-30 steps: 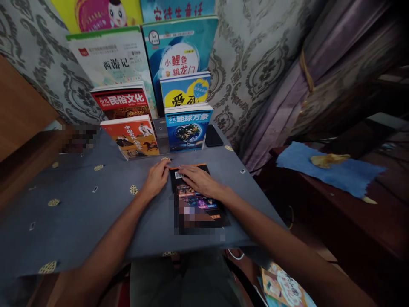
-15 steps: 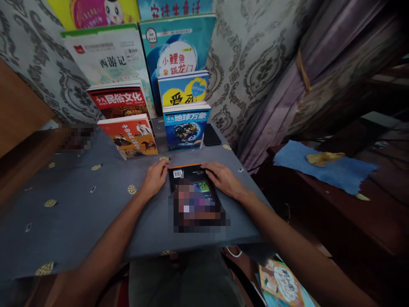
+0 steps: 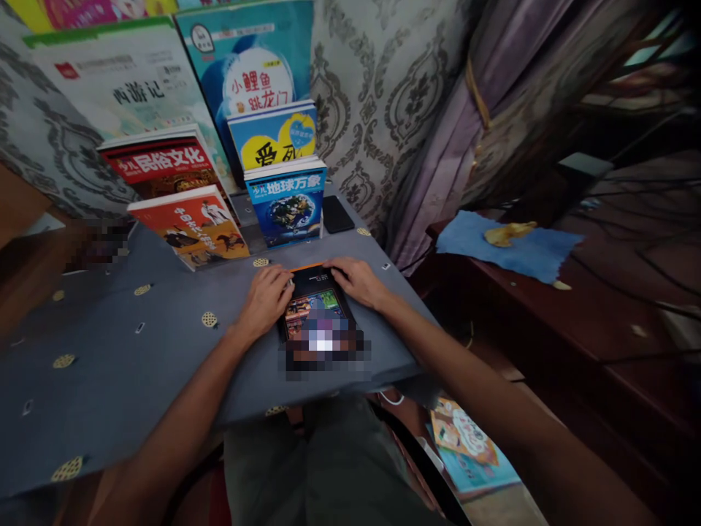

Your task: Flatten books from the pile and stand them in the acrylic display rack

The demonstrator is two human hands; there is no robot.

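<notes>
A dark-covered book (image 3: 315,298) with an orange top edge and colourful pictures lies flat on the patterned grey-blue tablecloth (image 3: 180,343); its lower part is blurred out. My left hand (image 3: 268,296) is closed on its upper left corner, fingers curled over the cover. At the opposite upper corner, my right hand (image 3: 358,283) grips the edge with bent fingers. Just beyond stand a blue book with a globe picture (image 3: 288,208) and an orange book with horsemen (image 3: 194,230), neither touched by my hands.
Taller books, such as a teal one (image 3: 213,62) and a red one (image 3: 164,164), stand behind against the wallpaper. A black phone-like slab (image 3: 336,214) lies beside them. To the right, a blue cloth (image 3: 476,245) covers part of a dark red surface. More books (image 3: 476,453) are low down.
The view has turned to the right, so everything sits further left. My left hand has moved further over the book's corner and now covers the barcode. My right hand keeps its corner.
</notes>
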